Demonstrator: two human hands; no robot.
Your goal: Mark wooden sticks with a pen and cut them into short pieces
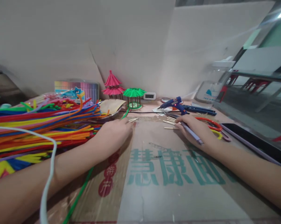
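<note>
My left hand [114,132] rests palm down on a flat cardboard sheet [154,180], fingers closed near some short wooden sticks [132,119] and the end of a green pipe cleaner [125,114]. What it pinches, if anything, is hidden. My right hand [196,130] is closed around a pale purple pen [192,133], lying next to more short wooden sticks [169,121]. A clear ruler [158,146] lies on the cardboard between my hands.
A big pile of coloured pipe cleaners [42,124] fills the left. At the back stand a pink pagoda model [112,84], a green pavilion model [134,96], a marker box [77,88] and a blue glue gun [175,104]. Red-handled scissors [210,123] and a phone [254,143] lie on the right.
</note>
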